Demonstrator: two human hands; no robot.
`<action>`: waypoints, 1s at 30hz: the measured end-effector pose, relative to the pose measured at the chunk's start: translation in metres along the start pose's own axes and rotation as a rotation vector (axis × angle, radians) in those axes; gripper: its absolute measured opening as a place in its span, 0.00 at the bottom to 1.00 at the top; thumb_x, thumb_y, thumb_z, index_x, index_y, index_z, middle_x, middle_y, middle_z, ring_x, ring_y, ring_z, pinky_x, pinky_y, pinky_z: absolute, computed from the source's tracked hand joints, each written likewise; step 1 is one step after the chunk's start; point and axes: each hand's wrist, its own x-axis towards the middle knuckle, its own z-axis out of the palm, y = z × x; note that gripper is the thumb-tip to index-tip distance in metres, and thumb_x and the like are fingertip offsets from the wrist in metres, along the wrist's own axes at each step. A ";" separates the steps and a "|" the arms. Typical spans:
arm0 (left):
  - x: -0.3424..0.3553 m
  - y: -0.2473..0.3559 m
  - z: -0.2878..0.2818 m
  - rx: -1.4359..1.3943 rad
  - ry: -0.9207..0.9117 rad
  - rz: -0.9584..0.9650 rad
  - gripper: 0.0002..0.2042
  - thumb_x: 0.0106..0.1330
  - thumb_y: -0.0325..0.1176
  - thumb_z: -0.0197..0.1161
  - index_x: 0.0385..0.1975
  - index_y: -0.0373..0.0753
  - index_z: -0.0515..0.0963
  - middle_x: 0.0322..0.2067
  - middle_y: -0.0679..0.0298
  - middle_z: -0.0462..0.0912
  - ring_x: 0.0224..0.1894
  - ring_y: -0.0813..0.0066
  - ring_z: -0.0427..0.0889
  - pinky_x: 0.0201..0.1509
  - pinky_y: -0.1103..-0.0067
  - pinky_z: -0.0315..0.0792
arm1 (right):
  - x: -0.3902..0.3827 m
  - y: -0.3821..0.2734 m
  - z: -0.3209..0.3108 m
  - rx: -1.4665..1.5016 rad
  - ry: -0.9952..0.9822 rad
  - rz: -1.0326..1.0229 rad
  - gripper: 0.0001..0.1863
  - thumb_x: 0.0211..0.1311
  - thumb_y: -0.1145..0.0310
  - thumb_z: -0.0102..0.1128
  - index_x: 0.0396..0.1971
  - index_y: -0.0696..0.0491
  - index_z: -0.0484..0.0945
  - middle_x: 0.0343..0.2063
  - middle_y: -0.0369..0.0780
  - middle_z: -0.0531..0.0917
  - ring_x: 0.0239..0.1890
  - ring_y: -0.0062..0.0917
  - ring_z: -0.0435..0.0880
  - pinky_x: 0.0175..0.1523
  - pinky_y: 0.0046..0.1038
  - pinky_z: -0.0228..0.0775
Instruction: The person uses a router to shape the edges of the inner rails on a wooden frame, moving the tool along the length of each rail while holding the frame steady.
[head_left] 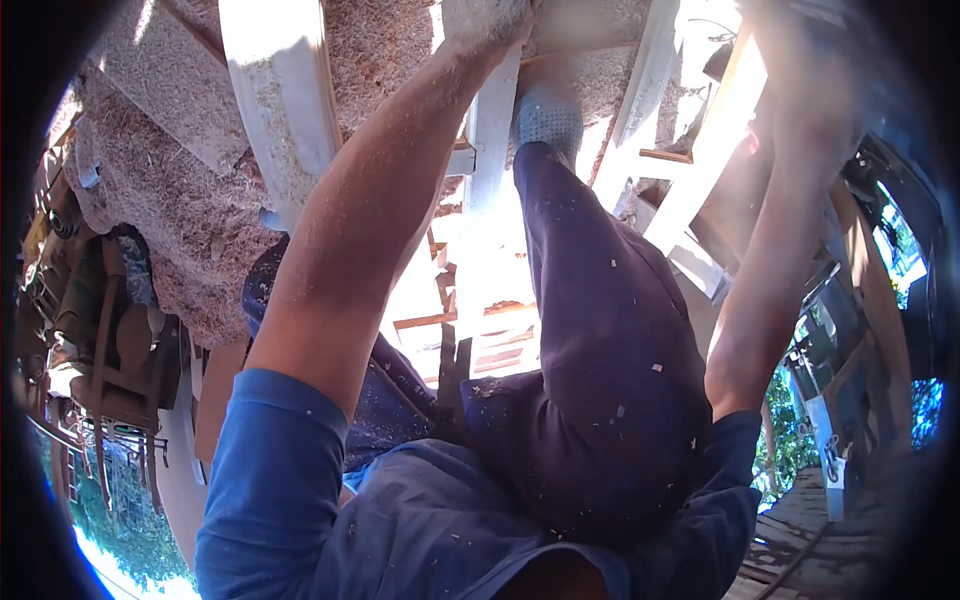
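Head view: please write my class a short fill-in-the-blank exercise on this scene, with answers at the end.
1. The left hand reaches toward the picture's ____ edge.
2. The sunlit pale beam at upper right is nearer the person's ____ hand.
3. The shirt sleeve on the left arm is coloured ____.
4. The big heap of brown shavings lies toward the picture's ____ side.
Answers: top; right; blue; left.

Rough, matt wood shavings (185, 235) lie beside a broad pale board (272, 100), seemingly wood, smooth but dusty. The sunlit beam (703, 165) looks like bare wood. Trousers (620, 340) and shirt (430, 515) are matt cloth; the grey footwear (550, 122) looks dotted and textured.
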 end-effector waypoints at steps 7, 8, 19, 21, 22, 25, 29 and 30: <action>-0.061 -0.030 -0.054 0.180 -0.373 0.202 0.45 0.67 0.50 0.63 0.77 0.47 0.43 0.71 0.42 0.59 0.61 0.43 0.76 0.62 0.57 0.74 | -0.041 -0.142 -0.080 0.908 0.266 0.636 0.24 0.59 0.66 0.70 0.56 0.52 0.78 0.54 0.36 0.83 0.61 0.31 0.78 0.73 0.40 0.63; -0.079 -0.038 -0.058 0.184 -0.398 0.290 0.45 0.66 0.48 0.65 0.77 0.46 0.45 0.70 0.43 0.60 0.61 0.43 0.76 0.61 0.56 0.75 | -0.053 -0.154 -0.105 0.911 0.290 0.665 0.25 0.58 0.65 0.71 0.56 0.52 0.78 0.54 0.36 0.83 0.61 0.31 0.78 0.74 0.42 0.62; -0.226 -0.180 -0.098 0.776 -0.572 0.574 0.47 0.61 0.46 0.68 0.78 0.50 0.47 0.79 0.59 0.40 0.81 0.59 0.37 0.80 0.48 0.36 | -0.171 -0.291 -0.208 0.770 0.394 0.760 0.33 0.63 0.60 0.67 0.65 0.52 0.68 0.57 0.38 0.79 0.62 0.31 0.76 0.71 0.37 0.64; -0.224 -0.163 -0.106 0.699 -0.658 0.519 0.38 0.69 0.38 0.57 0.78 0.50 0.49 0.80 0.64 0.41 0.81 0.64 0.36 0.82 0.52 0.33 | -0.180 -0.294 -0.215 0.736 0.413 0.801 0.31 0.61 0.63 0.68 0.64 0.51 0.70 0.56 0.37 0.79 0.61 0.29 0.77 0.69 0.37 0.67; -0.223 -0.152 -0.109 0.718 -0.703 0.499 0.40 0.68 0.39 0.59 0.78 0.51 0.47 0.80 0.66 0.40 0.81 0.67 0.36 0.82 0.55 0.32 | -0.178 -0.292 -0.216 0.734 0.436 0.817 0.31 0.57 0.68 0.71 0.62 0.48 0.72 0.55 0.35 0.80 0.60 0.28 0.78 0.68 0.37 0.69; -0.224 -0.142 -0.114 0.648 -0.724 0.450 0.43 0.66 0.39 0.62 0.78 0.51 0.45 0.80 0.65 0.40 0.81 0.66 0.36 0.82 0.55 0.33 | -0.180 -0.282 -0.200 0.711 0.456 0.798 0.31 0.52 0.73 0.74 0.58 0.46 0.75 0.54 0.33 0.80 0.59 0.25 0.78 0.66 0.36 0.70; -0.232 -0.170 -0.075 0.566 -0.410 0.503 0.47 0.57 0.47 0.74 0.75 0.46 0.54 0.76 0.57 0.55 0.79 0.55 0.48 0.79 0.48 0.44 | -0.156 -0.281 -0.126 0.729 0.388 0.598 0.29 0.51 0.75 0.74 0.56 0.48 0.76 0.51 0.32 0.81 0.55 0.24 0.80 0.64 0.33 0.69; -0.237 -0.150 -0.076 0.605 -0.396 0.496 0.44 0.58 0.47 0.73 0.74 0.44 0.58 0.75 0.54 0.57 0.78 0.50 0.49 0.77 0.45 0.44 | -0.157 -0.275 -0.116 0.733 0.373 0.561 0.29 0.51 0.76 0.73 0.55 0.49 0.76 0.50 0.33 0.81 0.54 0.24 0.80 0.63 0.32 0.70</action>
